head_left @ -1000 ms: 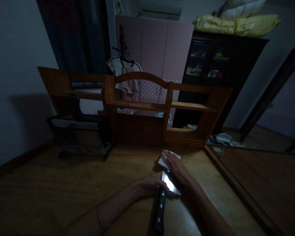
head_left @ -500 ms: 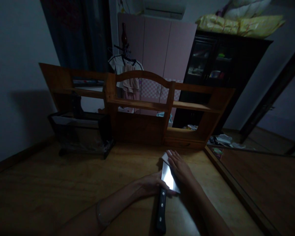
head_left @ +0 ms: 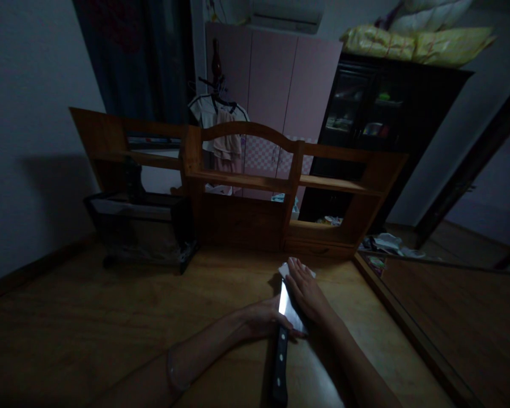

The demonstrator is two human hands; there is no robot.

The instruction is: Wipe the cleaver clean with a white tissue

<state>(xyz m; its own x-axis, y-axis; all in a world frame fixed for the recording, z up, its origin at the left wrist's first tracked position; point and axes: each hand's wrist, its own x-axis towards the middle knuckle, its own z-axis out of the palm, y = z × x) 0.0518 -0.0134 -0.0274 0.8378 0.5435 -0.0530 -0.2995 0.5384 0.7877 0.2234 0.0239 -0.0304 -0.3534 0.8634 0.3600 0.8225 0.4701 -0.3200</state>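
A kitchen knife point(head_left: 281, 362) with a broad shiny blade and a black riveted handle points away from me, its handle toward the front. My left hand point(head_left: 266, 319) grips the blade just above the handle, thumb on top and fingers underneath. Over the far part of the blade, my right hand point(head_left: 305, 289) presses a white cloth or tissue point(head_left: 284, 270), fingers held together. Cloth edges stick out on both sides of those fingers. The blade's tip is hidden beneath the hand and cloth.
On the left of the wooden table point(head_left: 153, 306) stands a black knife holder point(head_left: 140, 226) with a black handle point(head_left: 133, 178) sticking up. A wooden shelf unit point(head_left: 246, 181) runs along the back. The table's raised edge point(head_left: 402, 317) lies on the right.
My right hand and the cloth have shifted slightly over the blade, and more cloth shows right of the fingers. The left hand keeps its hold on the knife.
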